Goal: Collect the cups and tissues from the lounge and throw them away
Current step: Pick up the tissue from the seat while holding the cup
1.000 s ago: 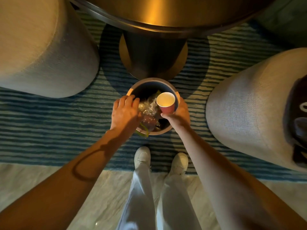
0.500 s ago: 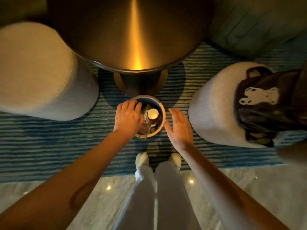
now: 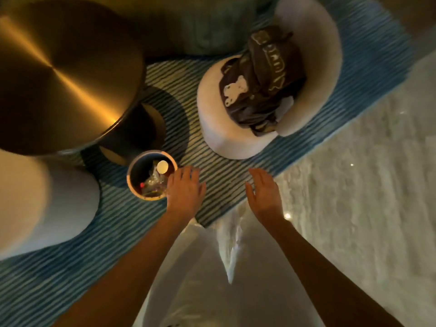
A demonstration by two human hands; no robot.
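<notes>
1. Pale lettering runs along a strap of the dark bag (image 3: 262,79) at one o'clock; blur leaves it unreadable. A white bear shape shows on the bag's front.
2. The bag lies on a round pale chair (image 3: 236,138), which stands on the blue striped rug (image 3: 118,232).
3. The bin (image 3: 134,171) stands on the rug at eleven o'clock, just beside the base of the round brass bench (image 3: 59,67).
4. A cup (image 3: 162,166) sits upright inside the bin, its pale mouth facing up, on top of crumpled clear wrapping (image 3: 151,182). Whether any of that is tissue is hard to make out.
5. The left hand (image 3: 185,192) hovers palm down at the bin's right rim, fingers straight and slightly spread, holding nothing. Whether it touches the rim cannot be told.
6. The right hand (image 3: 264,192) hangs over the rug's edge, well apart from the bin, fingers straight and together, empty.
7. A second pale seat (image 3: 47,204) at nine o'clock is cut off by the frame. The legs below are blurred.
</notes>
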